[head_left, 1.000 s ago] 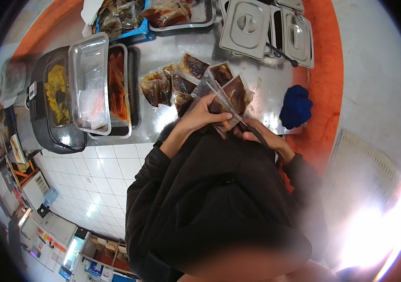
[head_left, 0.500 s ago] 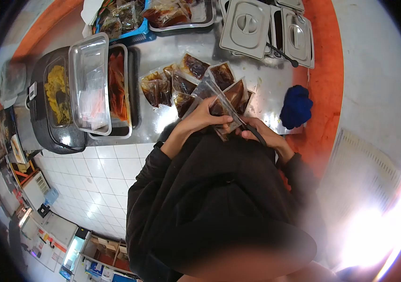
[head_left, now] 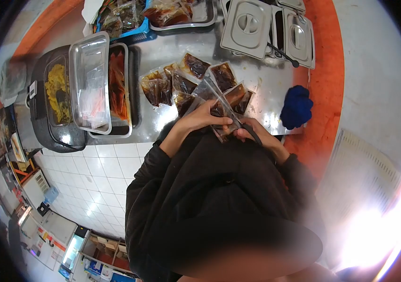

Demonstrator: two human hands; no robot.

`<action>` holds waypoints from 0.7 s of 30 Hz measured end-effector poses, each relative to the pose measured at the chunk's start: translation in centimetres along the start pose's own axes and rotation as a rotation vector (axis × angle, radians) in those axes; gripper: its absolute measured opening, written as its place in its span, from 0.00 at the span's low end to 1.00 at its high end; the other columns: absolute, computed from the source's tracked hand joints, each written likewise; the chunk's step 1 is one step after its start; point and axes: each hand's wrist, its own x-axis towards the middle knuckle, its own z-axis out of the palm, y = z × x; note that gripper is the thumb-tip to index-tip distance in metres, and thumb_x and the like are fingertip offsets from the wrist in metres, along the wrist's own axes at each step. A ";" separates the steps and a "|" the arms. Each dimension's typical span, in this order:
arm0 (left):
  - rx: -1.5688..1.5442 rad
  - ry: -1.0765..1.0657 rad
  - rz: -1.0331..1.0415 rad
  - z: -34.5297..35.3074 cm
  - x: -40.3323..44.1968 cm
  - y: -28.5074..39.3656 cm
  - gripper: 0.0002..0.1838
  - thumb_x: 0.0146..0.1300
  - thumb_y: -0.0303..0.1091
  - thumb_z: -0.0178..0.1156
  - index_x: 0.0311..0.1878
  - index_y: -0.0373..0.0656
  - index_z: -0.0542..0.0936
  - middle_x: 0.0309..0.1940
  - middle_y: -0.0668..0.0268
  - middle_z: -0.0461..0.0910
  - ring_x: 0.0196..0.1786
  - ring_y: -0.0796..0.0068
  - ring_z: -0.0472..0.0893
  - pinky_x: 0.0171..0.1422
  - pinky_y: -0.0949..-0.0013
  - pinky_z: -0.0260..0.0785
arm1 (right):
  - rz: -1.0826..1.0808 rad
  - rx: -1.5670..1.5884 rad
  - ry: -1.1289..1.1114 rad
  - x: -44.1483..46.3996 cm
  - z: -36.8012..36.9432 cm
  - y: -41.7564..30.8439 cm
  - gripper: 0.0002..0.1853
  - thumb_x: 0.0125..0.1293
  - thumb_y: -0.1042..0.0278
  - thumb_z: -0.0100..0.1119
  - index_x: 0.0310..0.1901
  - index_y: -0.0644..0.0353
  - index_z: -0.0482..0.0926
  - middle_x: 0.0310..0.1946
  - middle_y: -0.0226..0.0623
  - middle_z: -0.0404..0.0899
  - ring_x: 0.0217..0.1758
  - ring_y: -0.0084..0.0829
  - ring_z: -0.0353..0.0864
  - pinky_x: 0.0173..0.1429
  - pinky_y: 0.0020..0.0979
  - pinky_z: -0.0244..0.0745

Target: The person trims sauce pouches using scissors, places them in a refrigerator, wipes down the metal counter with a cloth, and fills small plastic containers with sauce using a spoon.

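Observation:
My left hand (head_left: 200, 118) is closed on a clear plastic packet with dark brown contents (head_left: 234, 94), thumb across it. In my right hand (head_left: 257, 133) are black-handled scissors (head_left: 229, 109), their blades lying along the packet and pointing away from me. The exact line between blades and plastic is hard to make out. Just beyond the hands, several sealed brown packets (head_left: 194, 66) lie in a loose group on the metal table (head_left: 155, 136).
At the left stand a clear tray of empty bags (head_left: 90, 110), a tray of red packets (head_left: 117, 89) and a yellow-filled container (head_left: 58, 94). Farther back are a blue basket (head_left: 137, 35) and steel lidded pans (head_left: 246, 28). A blue cloth (head_left: 296, 107) lies right.
The scissors' blades and the held packet have shifted slightly, and the blades now look closer together than a second ago. Both hands keep their grip and nearly the same place.

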 end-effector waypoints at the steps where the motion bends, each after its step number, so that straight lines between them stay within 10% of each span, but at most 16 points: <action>1: -0.001 0.001 0.000 0.0 -0.1 0.1 0.20 0.56 0.29 0.68 0.50 0.34 0.74 0.31 0.65 0.81 0.32 0.81 0.80 0.43 0.75 0.71 | 0.082 -0.024 -0.021 0.0 -0.1 0.2 0.35 0.60 0.36 0.57 0.47 0.69 0.75 0.30 0.32 0.74 0.34 0.23 0.72 0.38 0.26 0.67; 16: 0.257 0.038 -0.038 -0.2 0.7 -1.3 0.27 0.52 0.34 0.71 0.53 0.34 0.73 0.38 0.63 0.81 0.42 0.79 0.78 0.50 0.73 0.70 | -0.060 0.052 0.147 1.0 0.9 1.5 0.31 0.59 0.35 0.58 0.35 0.65 0.76 0.23 0.30 0.71 0.27 0.20 0.70 0.33 0.22 0.65; 21: 0.086 -0.271 -0.257 0.5 0.8 -0.2 0.30 0.51 0.37 0.71 0.56 0.35 0.72 0.44 0.61 0.80 0.48 0.74 0.77 0.57 0.71 0.67 | -0.011 0.048 0.104 1.5 0.1 0.5 0.26 0.60 0.42 0.62 0.33 0.64 0.77 0.21 0.29 0.73 0.24 0.19 0.71 0.29 0.22 0.65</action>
